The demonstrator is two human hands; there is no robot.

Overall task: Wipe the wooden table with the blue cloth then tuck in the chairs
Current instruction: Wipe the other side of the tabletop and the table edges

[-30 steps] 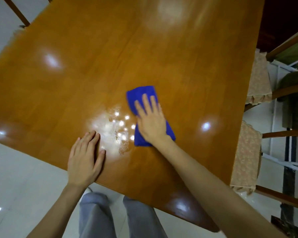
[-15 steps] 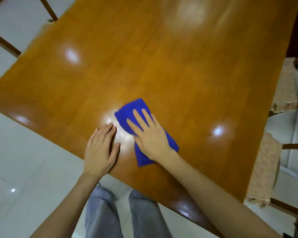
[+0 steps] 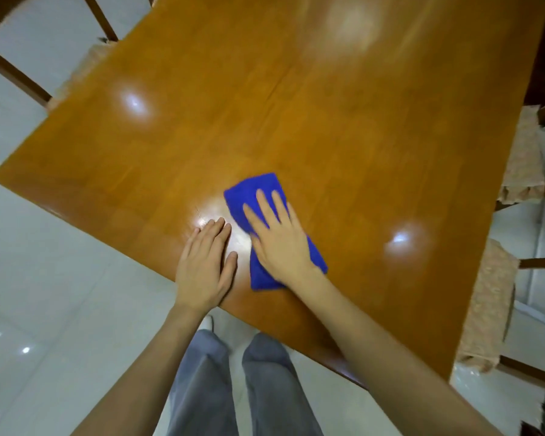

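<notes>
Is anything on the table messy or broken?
Nothing looks broken or spilled. The wooden table is bare except for the blue cloth, pressed flat under the right hand, with the left hand flat beside it. The white patches are light glare. A faint hairline mark shows near the left fingertips; I cannot tell what it is.

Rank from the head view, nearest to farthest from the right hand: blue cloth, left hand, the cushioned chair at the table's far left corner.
1. blue cloth: directly under the right hand.
2. left hand: just left of it, flat on the table edge.
3. cushioned chair: far left corner.
</notes>
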